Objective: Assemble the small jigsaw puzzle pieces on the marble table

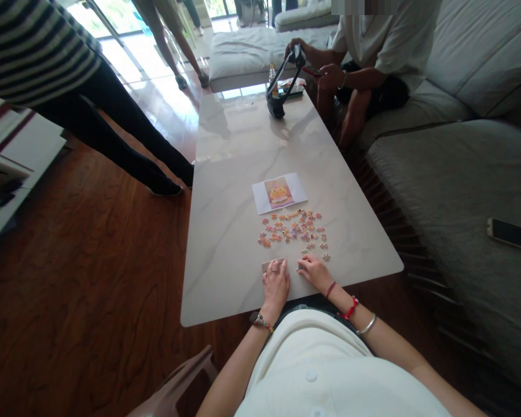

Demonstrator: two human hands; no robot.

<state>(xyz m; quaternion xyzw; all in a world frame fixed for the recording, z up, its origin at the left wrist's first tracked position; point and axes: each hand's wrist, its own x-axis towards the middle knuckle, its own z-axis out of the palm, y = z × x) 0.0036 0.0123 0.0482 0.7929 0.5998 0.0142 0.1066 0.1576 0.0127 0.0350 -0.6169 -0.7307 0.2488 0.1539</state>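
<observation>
My left hand (276, 285) lies with its fingers stretched out over a small joined strip of puzzle pieces (265, 266) near the table's front edge. To its right, my right hand (315, 272) has its fingertips pinched on a puzzle piece (299, 267), mostly covered by the fingers. Just beyond both hands spread many loose puzzle pieces (280, 226) in orange, pink and purple. A few paler pieces (323, 246) lie close to my right hand. Behind the pile, a creased paper sheet (260, 200) carries a printed picture of a yellow-orange figure.
At the far end of the marble-look table (226, 231), a seated person holds a black head strap (276, 107) near a bottle (272, 75). A grey sofa (451, 174) runs along the right, with a phone (512, 234) on it. Someone in stripes stands left. A plastic stool (178, 382) is at lower left.
</observation>
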